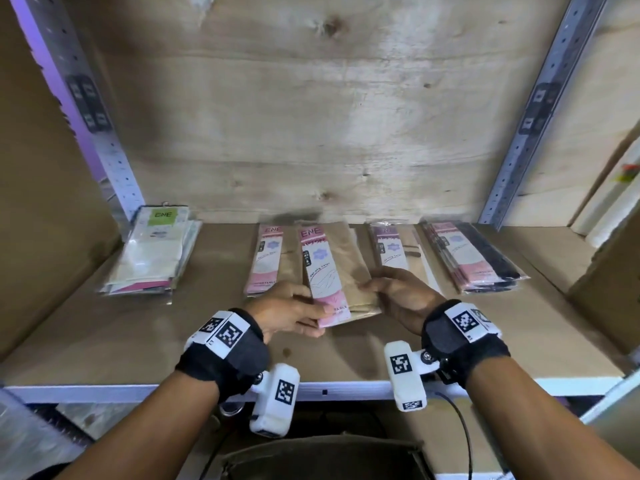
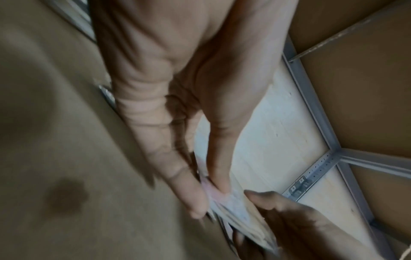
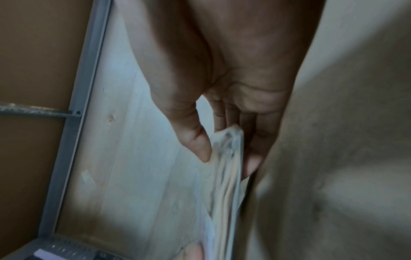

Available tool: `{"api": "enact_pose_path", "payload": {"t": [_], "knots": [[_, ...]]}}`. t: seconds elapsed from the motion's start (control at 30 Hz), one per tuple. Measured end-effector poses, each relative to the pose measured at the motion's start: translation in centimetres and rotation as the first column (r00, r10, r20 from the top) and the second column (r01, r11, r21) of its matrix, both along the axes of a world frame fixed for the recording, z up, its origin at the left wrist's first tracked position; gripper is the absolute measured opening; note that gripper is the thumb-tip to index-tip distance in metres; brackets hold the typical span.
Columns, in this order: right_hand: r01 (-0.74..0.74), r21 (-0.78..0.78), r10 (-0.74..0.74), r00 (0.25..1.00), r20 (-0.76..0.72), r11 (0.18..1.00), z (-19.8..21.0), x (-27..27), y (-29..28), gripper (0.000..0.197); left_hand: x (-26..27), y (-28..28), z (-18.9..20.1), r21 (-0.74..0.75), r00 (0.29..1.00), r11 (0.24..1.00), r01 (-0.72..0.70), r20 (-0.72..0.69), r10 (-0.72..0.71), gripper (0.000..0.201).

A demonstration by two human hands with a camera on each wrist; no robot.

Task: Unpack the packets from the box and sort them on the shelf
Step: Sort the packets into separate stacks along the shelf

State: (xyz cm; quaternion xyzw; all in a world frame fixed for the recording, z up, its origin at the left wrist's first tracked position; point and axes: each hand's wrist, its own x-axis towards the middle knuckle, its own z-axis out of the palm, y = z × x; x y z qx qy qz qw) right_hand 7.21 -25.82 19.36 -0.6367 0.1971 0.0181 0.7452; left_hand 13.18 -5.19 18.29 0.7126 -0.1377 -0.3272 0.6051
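In the head view both hands hold a small stack of beige packets [image 1: 341,271] with pink labels, just above the brown shelf board [image 1: 138,334]. My left hand [image 1: 311,310] pinches the stack's near left corner. My right hand [image 1: 377,292] grips its right edge. The left wrist view shows the thumb and a finger of the left hand [image 2: 209,198] pinching the packets [image 2: 240,211]. In the right wrist view the right hand [image 3: 228,158] has its thumb above and fingers below the packets [image 3: 227,184]. The dark box [image 1: 325,459] sits below the shelf, partly out of frame.
Sorted piles lie along the back of the shelf: a white pile with a green label [image 1: 152,254] at left, a pink-labelled beige packet [image 1: 266,261], a purple-labelled one [image 1: 394,251], a black pile [image 1: 474,258]. Metal uprights [image 1: 104,150] flank the bay. Cardboard [image 1: 606,271] stands at right.
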Motion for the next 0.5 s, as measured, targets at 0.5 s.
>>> {"api": "enact_pose_path", "payload": {"t": [0.5], "knots": [[-0.085, -0.284, 0.075, 0.996, -0.046, 0.955, 2.2, 6.7, 5.6, 0.026, 7.3, 4.9, 1.0, 0.074, 0.868, 0.907, -0.415, 0.332, 0.37, 0.028]]}}
